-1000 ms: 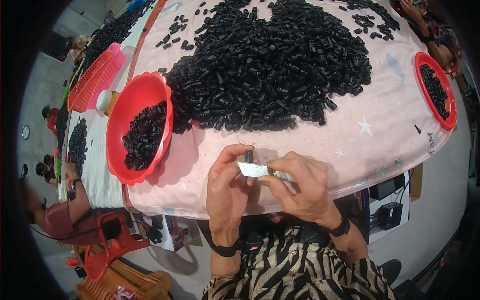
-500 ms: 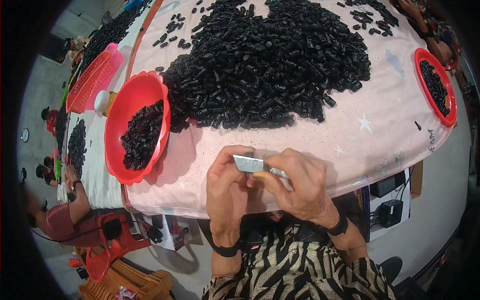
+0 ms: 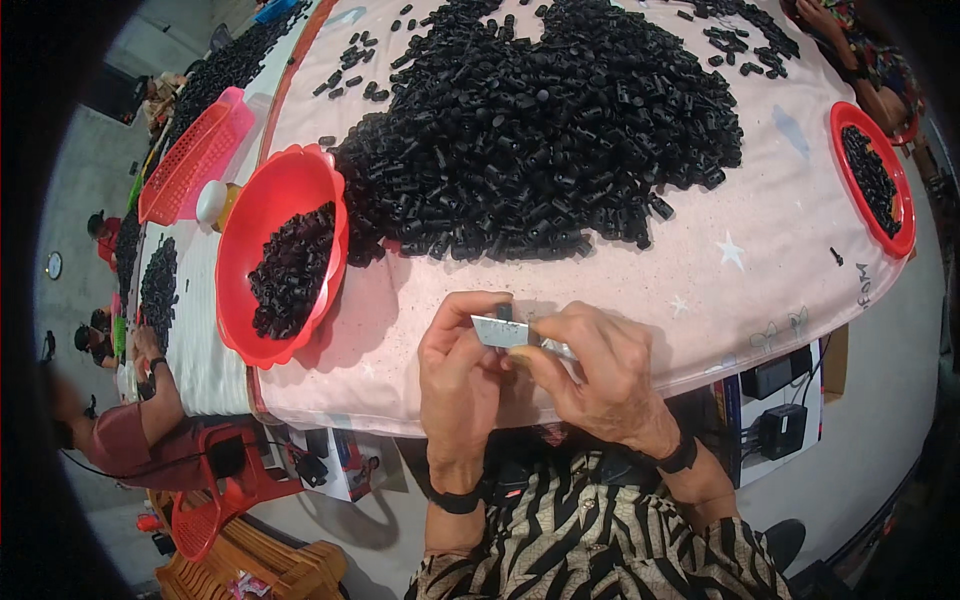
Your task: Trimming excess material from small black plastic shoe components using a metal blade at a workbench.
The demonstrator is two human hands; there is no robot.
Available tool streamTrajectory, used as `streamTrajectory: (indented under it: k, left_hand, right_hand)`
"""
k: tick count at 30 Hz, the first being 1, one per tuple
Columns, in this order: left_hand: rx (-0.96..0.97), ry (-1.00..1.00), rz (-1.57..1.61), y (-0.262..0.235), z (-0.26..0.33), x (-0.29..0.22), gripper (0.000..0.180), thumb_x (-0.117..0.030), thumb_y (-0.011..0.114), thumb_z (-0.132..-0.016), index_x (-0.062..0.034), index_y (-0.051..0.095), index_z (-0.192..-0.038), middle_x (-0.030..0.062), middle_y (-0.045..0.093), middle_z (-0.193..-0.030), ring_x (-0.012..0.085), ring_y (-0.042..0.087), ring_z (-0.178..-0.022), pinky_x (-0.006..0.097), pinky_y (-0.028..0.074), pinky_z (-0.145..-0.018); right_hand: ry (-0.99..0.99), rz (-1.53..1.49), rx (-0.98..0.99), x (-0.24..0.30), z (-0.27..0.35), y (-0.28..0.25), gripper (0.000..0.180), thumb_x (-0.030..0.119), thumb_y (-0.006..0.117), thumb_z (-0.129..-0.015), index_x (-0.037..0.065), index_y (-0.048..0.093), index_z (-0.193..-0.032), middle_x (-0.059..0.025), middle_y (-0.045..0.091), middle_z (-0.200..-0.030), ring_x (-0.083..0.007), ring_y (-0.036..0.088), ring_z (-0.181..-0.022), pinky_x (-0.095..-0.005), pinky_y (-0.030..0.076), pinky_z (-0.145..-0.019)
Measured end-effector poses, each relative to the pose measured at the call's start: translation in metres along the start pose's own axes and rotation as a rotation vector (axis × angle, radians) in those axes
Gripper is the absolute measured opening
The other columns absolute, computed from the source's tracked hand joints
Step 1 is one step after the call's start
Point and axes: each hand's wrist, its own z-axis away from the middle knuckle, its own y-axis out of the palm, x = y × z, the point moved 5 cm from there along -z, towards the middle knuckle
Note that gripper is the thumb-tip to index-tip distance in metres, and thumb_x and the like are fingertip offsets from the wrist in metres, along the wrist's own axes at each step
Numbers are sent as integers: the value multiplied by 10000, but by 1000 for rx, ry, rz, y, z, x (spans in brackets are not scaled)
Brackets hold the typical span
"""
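My left hand pinches a small black plastic part between its fingertips, just over the near edge of the table. Part of it is hidden behind a flat silver blade. My right hand grips that blade between thumb and fingers, its wide end laid against the black part. Beyond both hands rises a big heap of similar black plastic parts. To the left stands a red scalloped bowl, partly filled with small black parts.
A pink patterned cloth covers the table. Left are a white-lidded jar and a pink basket. A red oval tray of black parts lies at the far right. A person in a dark red sleeve sits at left, beside a red chair.
More of the black part shows above the blade, and the blade has tilted slightly. My hands stay nearly in place. The view has shifted a little.
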Motion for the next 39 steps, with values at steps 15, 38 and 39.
streamTrajectory:
  k: [15,38,39]
  left_hand:
    - [25,-14,-13,1,3,0,246,-3,477,-879,60,548,-1106,71,596,-900,77,513,-711,205,431,-668]
    - [-26,-26,22,5,2,-3,292,-48,514,-907,25,551,-1187,78,612,-920,95,520,-694,212,418,-612]
    - [2,-42,38,1,1,-2,287,-51,513,-919,22,558,-1193,88,616,-930,102,531,-706,214,431,-637]
  right_hand:
    - [-16,22,-20,3,0,0,201,118,733,-792,30,577,-885,-83,605,-702,-204,608,-542,-313,477,-462]
    - [-34,-87,-165,2,5,-12,227,30,726,-786,-23,595,-964,-106,628,-751,-170,608,-571,-273,459,-446]
    - [47,-118,-195,1,5,-15,218,26,718,-797,-27,595,-970,-113,638,-777,-156,617,-600,-263,473,-457]
